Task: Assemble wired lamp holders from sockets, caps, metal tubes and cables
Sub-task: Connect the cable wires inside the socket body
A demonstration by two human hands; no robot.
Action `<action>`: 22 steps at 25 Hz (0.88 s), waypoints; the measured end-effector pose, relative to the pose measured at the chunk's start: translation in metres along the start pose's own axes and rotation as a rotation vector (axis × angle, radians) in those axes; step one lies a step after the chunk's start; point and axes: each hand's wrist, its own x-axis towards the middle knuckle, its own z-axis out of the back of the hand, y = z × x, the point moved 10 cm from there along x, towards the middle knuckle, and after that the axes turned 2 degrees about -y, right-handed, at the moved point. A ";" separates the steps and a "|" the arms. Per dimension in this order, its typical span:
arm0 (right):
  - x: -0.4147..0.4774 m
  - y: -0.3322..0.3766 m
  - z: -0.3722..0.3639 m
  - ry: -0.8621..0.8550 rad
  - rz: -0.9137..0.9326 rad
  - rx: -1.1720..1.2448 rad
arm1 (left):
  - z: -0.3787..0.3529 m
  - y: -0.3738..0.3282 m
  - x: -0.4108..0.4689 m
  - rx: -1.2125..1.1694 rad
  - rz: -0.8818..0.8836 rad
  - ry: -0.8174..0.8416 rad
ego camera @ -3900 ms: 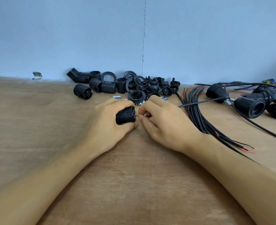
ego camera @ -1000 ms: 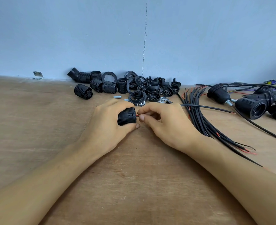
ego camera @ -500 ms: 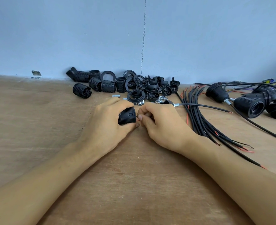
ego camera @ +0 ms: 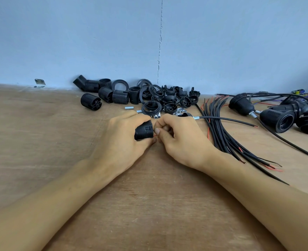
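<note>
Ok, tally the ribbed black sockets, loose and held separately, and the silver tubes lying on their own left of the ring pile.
Loose ribbed black plastic sockets: 7
Ribbed black plastic socket in the left hand's grip: 1
Short silver metal tubes lying apart: 2
Total: 10
</note>
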 end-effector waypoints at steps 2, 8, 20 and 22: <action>0.001 -0.002 0.001 -0.007 -0.012 0.012 | 0.000 -0.001 0.001 0.008 0.000 -0.010; 0.001 -0.003 0.000 -0.002 -0.041 0.036 | -0.002 -0.003 0.001 0.049 -0.012 0.006; 0.001 -0.004 0.000 -0.010 -0.080 0.059 | -0.002 -0.005 0.001 0.082 -0.029 0.026; 0.000 -0.002 0.002 -0.027 -0.073 0.078 | -0.002 -0.001 0.000 0.090 0.001 0.014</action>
